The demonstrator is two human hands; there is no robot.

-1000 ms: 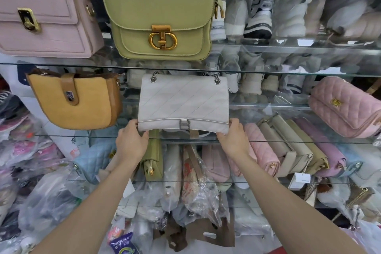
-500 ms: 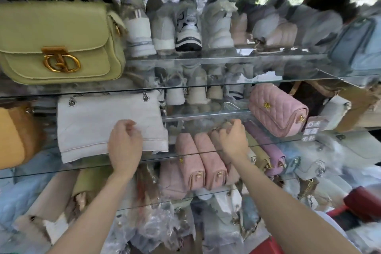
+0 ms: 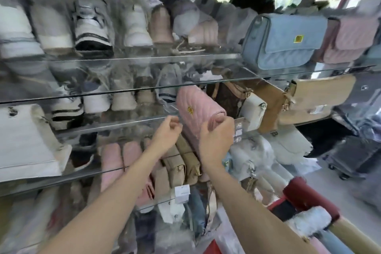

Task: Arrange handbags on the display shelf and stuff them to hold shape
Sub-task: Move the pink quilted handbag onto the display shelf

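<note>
Glass display shelves (image 3: 127,94) cross the frame in tiers from left to right; the picture is motion-blurred throughout. Upper left to upper centre: a row of shoes (image 3: 92,27) stands on the top visible tier, with a second row on the tier beneath. Left edge, mid-height: a white handbag (image 3: 26,138) sits on a shelf, only partly in frame. Upper right: a blue quilted handbag (image 3: 282,41) stands on a shelf, with a pale pink bag (image 3: 350,41) just beside it toward the right edge. Right of centre, one tier lower: a tan handbag (image 3: 321,97) and a small white bag (image 3: 252,111) beside it. Lower right corner: a dark red bag (image 3: 309,198) with a fluffy pale trim.

Centre of frame: a pink quilted handbag (image 3: 198,113), tilted, with a small gold emblem on its face, sits at the front edge of the middle shelf. The right hand (image 3: 216,140) has its fingers curled round the bag's near lower end and grips it. The left hand (image 3: 167,134) is just left of the bag with fingers curled; whether it touches or holds anything cannot be told through the blur. Below the hands: beige bags (image 3: 179,163) and pink bags (image 3: 115,163) stand packed side by side. A white tag (image 3: 182,192) hangs beneath them.
</note>
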